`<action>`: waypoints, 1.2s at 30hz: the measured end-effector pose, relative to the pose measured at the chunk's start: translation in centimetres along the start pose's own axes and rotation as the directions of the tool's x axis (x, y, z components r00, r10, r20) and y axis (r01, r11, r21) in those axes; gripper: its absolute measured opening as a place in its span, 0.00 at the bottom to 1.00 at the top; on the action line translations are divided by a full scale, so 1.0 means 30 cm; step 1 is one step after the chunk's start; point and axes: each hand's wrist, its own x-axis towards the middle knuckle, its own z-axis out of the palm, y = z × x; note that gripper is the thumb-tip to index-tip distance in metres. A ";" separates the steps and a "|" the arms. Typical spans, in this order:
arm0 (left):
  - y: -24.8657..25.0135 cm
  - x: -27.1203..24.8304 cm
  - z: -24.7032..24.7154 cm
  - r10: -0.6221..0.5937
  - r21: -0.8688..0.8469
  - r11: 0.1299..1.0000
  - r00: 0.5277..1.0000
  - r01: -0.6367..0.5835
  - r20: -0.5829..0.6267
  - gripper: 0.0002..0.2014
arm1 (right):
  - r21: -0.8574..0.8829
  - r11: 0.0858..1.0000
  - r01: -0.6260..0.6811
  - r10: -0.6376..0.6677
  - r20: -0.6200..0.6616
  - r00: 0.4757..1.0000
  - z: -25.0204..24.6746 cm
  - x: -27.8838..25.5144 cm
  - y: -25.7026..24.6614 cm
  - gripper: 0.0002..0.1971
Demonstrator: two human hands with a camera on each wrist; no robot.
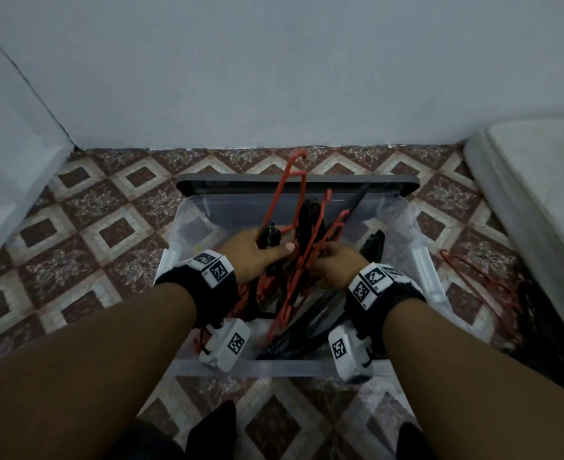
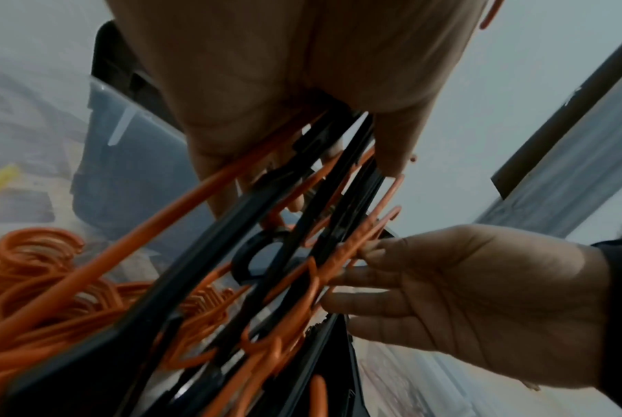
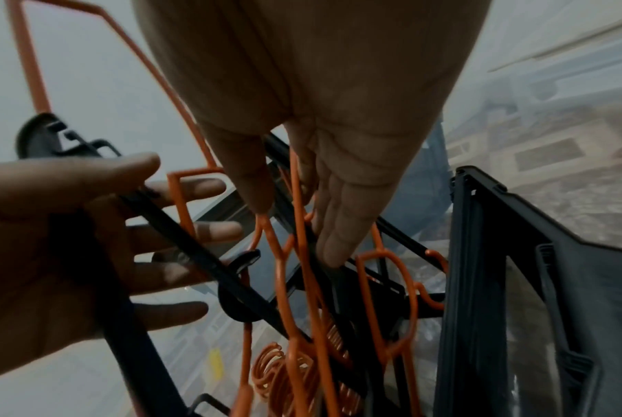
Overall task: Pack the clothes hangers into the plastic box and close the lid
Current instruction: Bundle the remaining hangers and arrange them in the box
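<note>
A clear plastic box [image 1: 274, 368] stands on the tiled floor with its dark grey lid [image 1: 390, 184] propped upright at the far side. Inside it lies a tangle of red-orange hangers [image 1: 290, 200] and black hangers [image 1: 308, 214], some sticking up past the rim. My left hand [image 1: 257, 250] is in the box with straight fingers against the bundle; a black hanger [image 3: 195, 254] runs across its palm [image 3: 52, 254]. My right hand [image 1: 335, 263] is beside it, its straight fingertips [image 2: 373, 251] touching an orange hanger [image 2: 323, 270]. Neither hand curls round anything.
More red and black hangers [image 1: 479, 280] lie on the floor right of the box, next to a white mattress edge [image 1: 539, 194]. A pale wall stands just behind the lid. A bunch of orange hooks [image 2: 27, 254] lies low in the box's left part.
</note>
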 end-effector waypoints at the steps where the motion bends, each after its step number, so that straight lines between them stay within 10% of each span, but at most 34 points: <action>1: 0.006 -0.005 -0.010 0.000 0.022 1.000 1.000 0.000 -0.006 0.14 | 0.049 0.998 -0.036 0.036 -0.011 0.999 -0.004 0.002 0.004 0.11; 7: 0.026 -0.027 -0.087 0.009 0.186 0.982 0.999 -0.018 0.051 0.13 | 0.465 0.877 -0.119 0.191 -0.110 0.976 -0.052 0.027 0.015 0.05; 17: 0.043 -0.083 -0.159 -0.102 0.310 0.946 0.995 0.100 -0.010 0.17 | 0.384 0.897 0.220 -0.029 -0.444 0.895 -0.220 -0.041 -0.068 0.15; 26: 0.126 -0.160 -0.214 -0.021 0.585 0.810 0.999 0.046 -0.048 0.26 | 0.078 0.813 0.577 -0.344 -0.736 0.583 -0.368 -0.243 -0.208 0.20; 30: 0.229 -0.167 -0.098 0.176 0.563 0.813 0.984 -0.150 0.009 0.26 | 0.309 0.739 0.598 -0.345 -0.589 0.731 -0.339 -0.251 -0.207 0.18; 36: 0.197 -0.080 0.098 -0.052 0.776 0.613 0.972 -0.149 0.228 0.32 | 0.403 0.796 0.451 -0.276 -0.422 0.863 -0.306 -0.261 -0.171 0.15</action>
